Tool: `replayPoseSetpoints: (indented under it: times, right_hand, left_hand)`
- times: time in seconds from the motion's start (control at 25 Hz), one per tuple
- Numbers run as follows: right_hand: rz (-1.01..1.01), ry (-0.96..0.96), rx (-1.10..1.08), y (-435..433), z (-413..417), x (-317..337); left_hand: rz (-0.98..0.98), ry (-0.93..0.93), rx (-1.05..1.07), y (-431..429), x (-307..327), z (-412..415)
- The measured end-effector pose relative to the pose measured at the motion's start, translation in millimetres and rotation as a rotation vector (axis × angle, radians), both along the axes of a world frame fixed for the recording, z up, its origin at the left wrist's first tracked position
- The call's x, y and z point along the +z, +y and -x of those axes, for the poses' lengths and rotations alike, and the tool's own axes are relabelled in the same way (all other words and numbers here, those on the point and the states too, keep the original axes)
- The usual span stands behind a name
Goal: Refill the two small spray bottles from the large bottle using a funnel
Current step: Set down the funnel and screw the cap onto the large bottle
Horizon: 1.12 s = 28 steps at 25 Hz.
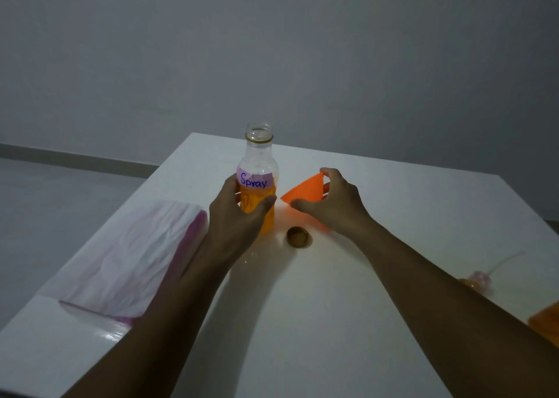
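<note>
One open bottle (259, 167); one orange funnel (304, 192); one cap (298, 236); one plastic bag (127, 258); one spray pump (481, 279); two hands: left (239, 213), right (332, 201).

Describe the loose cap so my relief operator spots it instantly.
Start at the open bottle labelled Spray on the white table. Just right of its base, nearer the camera, lies the cap. It is small, round, brownish-gold, unlike the bright orange funnel held above.

Both forearms were bare up to the frame edge, with no sleeve visible. The left hand (234, 213) and right hand (334, 205) were ungloved. No rings, watch or bands appeared on fingers or wrists.
</note>
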State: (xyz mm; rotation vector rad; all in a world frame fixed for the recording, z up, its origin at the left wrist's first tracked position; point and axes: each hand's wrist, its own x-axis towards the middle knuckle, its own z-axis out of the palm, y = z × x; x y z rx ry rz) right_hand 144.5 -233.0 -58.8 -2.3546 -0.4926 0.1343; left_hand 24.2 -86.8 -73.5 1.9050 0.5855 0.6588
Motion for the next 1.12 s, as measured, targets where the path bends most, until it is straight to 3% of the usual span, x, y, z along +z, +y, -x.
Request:
replayPoseSetpoints:
  times: [0.44, 0.68, 0.76, 0.92, 1.12]
  right_hand:
    - [-0.023, 0.012, -0.055, -11.9, 15.8, -7.3]
    - [-0.259, -0.318, -0.066, -31.9, 72.6, -31.5]
    - [-0.201, -0.364, -0.024, -32.0, 85.7, -39.5]
    - [0.003, -0.282, -0.012, -21.6, 87.9, -47.9]
    - [-0.035, -0.229, -0.021, -16.7, 75.0, -48.1]
  left_hand:
    - [-0.043, 0.063, -0.132, 7.7, -26.4, 14.8]
    - [0.003, 0.077, -0.129, 11.7, -29.3, 17.1]
    - [0.003, 0.075, -0.134, 10.6, -28.7, 17.6]
    - [0.000, 0.083, -0.131, 9.2, -27.4, 17.9]
    - [-0.010, 0.098, -0.133, 10.0, -27.6, 17.5]
